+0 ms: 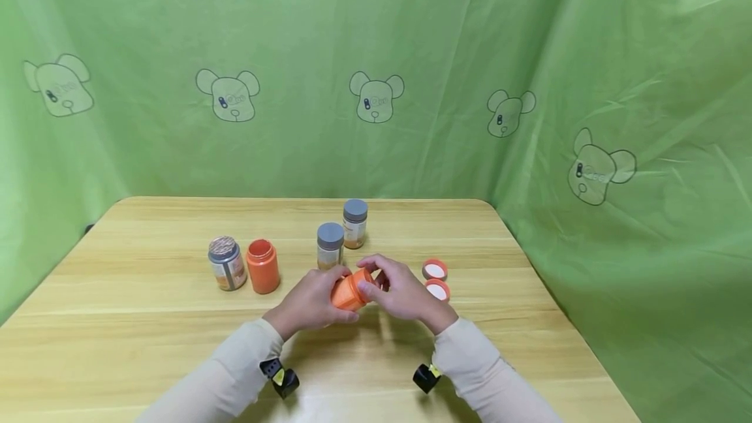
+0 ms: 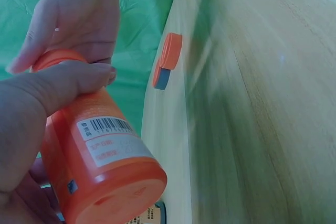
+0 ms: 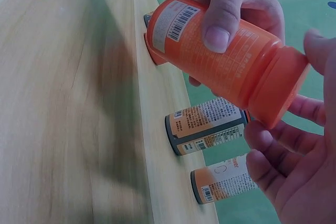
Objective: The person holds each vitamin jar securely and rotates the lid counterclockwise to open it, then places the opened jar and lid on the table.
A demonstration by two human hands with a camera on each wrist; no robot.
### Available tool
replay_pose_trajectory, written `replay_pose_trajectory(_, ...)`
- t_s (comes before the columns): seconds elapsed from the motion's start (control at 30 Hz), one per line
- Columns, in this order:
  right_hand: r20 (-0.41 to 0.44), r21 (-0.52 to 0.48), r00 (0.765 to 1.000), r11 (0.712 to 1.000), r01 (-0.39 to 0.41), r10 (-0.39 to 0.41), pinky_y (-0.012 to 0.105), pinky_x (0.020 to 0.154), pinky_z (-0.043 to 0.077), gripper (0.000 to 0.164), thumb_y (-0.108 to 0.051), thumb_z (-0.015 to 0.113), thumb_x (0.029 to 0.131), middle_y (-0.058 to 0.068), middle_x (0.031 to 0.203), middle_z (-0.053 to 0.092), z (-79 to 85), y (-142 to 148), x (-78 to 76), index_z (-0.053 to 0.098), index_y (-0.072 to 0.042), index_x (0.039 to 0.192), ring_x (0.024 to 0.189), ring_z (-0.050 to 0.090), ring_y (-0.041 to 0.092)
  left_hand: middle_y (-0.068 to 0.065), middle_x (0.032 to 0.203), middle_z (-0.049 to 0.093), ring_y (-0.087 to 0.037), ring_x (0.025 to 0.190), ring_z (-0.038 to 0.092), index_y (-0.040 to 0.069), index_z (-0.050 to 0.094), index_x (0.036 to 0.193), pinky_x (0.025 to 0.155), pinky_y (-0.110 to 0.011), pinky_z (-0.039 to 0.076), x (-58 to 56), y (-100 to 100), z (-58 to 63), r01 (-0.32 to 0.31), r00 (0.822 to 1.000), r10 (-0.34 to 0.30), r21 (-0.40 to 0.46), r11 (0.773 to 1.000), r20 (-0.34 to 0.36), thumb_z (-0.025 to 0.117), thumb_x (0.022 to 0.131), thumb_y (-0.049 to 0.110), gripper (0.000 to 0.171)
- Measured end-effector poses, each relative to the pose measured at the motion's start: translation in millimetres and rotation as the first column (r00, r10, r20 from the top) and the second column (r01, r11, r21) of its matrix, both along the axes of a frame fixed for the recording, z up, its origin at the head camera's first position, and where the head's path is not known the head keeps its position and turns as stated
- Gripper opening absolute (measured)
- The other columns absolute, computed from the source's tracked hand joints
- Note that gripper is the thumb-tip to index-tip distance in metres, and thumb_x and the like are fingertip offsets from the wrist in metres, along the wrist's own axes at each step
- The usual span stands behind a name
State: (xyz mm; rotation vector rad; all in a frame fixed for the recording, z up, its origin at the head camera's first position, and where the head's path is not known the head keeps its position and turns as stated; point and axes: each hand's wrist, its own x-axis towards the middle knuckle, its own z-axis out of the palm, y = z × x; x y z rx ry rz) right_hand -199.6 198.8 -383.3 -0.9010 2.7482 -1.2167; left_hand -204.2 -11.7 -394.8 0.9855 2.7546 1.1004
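Tilted over the table, an orange bottle [image 1: 345,295] is gripped round its body by my left hand [image 1: 311,300], the thumb lying along its side. A barcode label [image 2: 113,137] shows near its base in the left wrist view. My right hand [image 1: 404,287] has its thumb and fingers bent round the orange cap [image 3: 281,85] at the bottle's upper end. Just behind the hands stands a grey-lidded jar [image 1: 331,236], its lower part partly hidden by the left hand and bottle.
A second grey-lidded jar [image 1: 355,222] stands farther back. On the left are a grey jar [image 1: 228,267] with a silvery top and an uncapped orange bottle [image 1: 264,271]. Two lids, a rear one [image 1: 435,270] and a front one [image 1: 437,290], lie white side up on the right.
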Motion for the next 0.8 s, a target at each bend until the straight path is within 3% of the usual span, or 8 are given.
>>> replay_pose_trajectory(0.13, -0.014, -0.009, 1.0, 1.0, -0.027, 0.027, 0.03, 0.067, 0.05, 0.038, -0.025, 0.062, 0.094, 0.001, 0.098, 0.06, -0.7, 1.0, -1.2, 0.054, -0.005, 0.125, 0.076, 0.058, 0.013, 0.002, 0.087, 0.06, -0.012, 0.073, 0.054, 0.009, 0.058, 0.113, 0.063, -0.029, 0.047, -0.9, 0.3, 0.2, 0.01, 1.0, -0.01, 0.003, 1.0, 0.005, 0.088, 0.069, 0.03, 0.057)
replay_pose_trajectory(0.33, -0.041, -0.036, 0.995, 0.995, -0.093, 0.091, 0.033, 0.073, 0.052, 0.041, -0.024, 0.062, 0.092, 0.004, 0.101, 0.061, -1.4, 2.5, -1.9, 0.053, -0.003, 0.126, 0.088, 0.059, 0.017, 0.003, 0.086, 0.06, -0.012, 0.072, 0.054, 0.009, 0.059, 0.112, 0.062, -0.029, 0.047, 0.0, 0.1, 1.0, 0.013, 1.0, -0.013, 0.009, 1.0, -0.001, 0.088, 0.068, 0.029, 0.056)
replay_pose_trajectory(0.53, 0.003, -0.019, 0.998, 0.998, -0.061, 0.061, 0.031, 0.068, 0.051, 0.038, -0.029, 0.055, 0.098, 0.003, 0.1, 0.061, -3.6, 2.2, 0.9, 0.053, -0.004, 0.127, 0.079, 0.059, 0.014, 0.002, 0.088, 0.06, -0.012, 0.073, 0.055, 0.008, 0.059, 0.113, 0.064, -0.029, 0.047, 2.2, 0.4, -2.0, 0.009, 1.0, -0.009, 0.012, 1.0, 0.009, 0.088, 0.069, 0.029, 0.057)
replay_pose_trajectory(0.67, 0.033, 0.007, 0.998, 0.998, -0.062, 0.061, 0.029, 0.067, 0.05, 0.04, -0.03, 0.058, 0.097, 0.0, 0.095, 0.06, -5.5, 2.6, 1.5, 0.053, -0.005, 0.127, 0.075, 0.057, 0.013, 0.002, 0.089, 0.06, -0.012, 0.074, 0.055, 0.007, 0.058, 0.115, 0.064, -0.029, 0.047, 4.6, 0.5, -3.4, 0.01, 0.999, -0.01, -0.002, 1.0, 0.035, 0.088, 0.069, 0.028, 0.058)
replay_pose_trajectory(0.8, 0.008, -0.002, 0.998, 0.998, -0.059, 0.059, 0.03, 0.069, 0.05, 0.04, -0.027, 0.062, 0.094, -0.001, 0.095, 0.06, -4.4, 4.1, -0.5, 0.054, -0.005, 0.126, 0.079, 0.057, 0.014, 0.001, 0.091, 0.06, -0.013, 0.076, 0.055, 0.007, 0.058, 0.115, 0.065, -0.03, 0.048, 2.2, 1.5, -2.5, 0.008, 0.999, -0.008, 0.008, 1.0, 0.033, 0.088, 0.069, 0.027, 0.058)
